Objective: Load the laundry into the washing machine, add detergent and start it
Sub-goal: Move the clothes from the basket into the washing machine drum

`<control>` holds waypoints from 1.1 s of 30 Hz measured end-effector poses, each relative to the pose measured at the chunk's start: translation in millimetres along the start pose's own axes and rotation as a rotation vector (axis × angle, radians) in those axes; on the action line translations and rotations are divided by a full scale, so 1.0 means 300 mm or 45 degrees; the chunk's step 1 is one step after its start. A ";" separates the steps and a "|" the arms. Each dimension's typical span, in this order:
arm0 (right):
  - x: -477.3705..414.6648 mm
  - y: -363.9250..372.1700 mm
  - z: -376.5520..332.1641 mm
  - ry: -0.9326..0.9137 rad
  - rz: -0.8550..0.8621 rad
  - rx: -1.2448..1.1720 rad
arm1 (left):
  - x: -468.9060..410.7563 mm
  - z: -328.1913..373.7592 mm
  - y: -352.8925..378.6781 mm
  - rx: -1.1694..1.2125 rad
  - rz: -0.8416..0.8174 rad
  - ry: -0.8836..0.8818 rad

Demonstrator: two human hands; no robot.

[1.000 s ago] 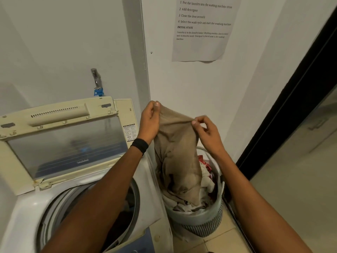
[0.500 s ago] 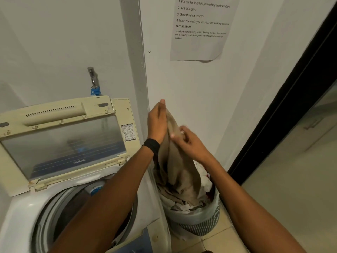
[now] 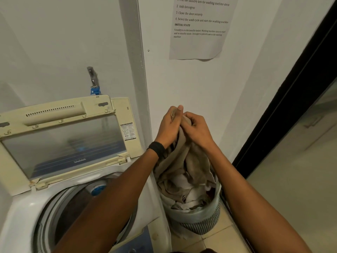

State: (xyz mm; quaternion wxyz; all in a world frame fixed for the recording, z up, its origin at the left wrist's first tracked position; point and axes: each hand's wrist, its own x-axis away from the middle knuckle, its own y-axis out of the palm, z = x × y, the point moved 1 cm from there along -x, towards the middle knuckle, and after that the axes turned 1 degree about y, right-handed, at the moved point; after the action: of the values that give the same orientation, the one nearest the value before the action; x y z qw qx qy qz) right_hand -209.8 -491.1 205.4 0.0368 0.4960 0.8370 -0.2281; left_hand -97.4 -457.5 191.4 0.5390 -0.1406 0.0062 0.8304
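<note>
From the head camera, a beige garment (image 3: 179, 161) hangs at the centre of the frame, bunched and creased, its top gathered between both hands and its lower folds trailing into the laundry basket (image 3: 198, 219) below. The left hand (image 3: 169, 126) grips the gathered cloth, thumb pointing up; the right hand (image 3: 197, 129) is curled round the same bunch, touching the left. The basket is round and grey with a striped base, filled with pale, beige and some red clothes, and stands on the floor just beside the washing machine (image 3: 21, 216) at lower left, whose lid (image 3: 63, 143) stands open.
</note>
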 end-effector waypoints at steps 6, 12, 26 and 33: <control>0.099 0.000 0.136 0.137 -0.230 0.050 | -0.055 0.006 -0.085 0.077 0.332 -0.068; 0.095 -0.078 0.136 0.059 0.001 -0.064 | -0.054 -0.008 -0.107 0.000 0.316 -0.020; 0.046 -0.018 0.128 0.132 -0.038 0.147 | -0.025 -0.008 -0.043 -0.054 0.385 -0.027; 0.079 -0.082 0.178 0.060 0.130 0.066 | -0.058 -0.024 -0.123 0.094 0.473 -0.054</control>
State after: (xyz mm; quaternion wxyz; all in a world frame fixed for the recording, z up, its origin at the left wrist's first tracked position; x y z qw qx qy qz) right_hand -251.4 -504.2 159.3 0.0156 0.5442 0.8050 -0.2358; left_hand -56.1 -458.9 193.7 0.3812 -0.0998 0.0511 0.9177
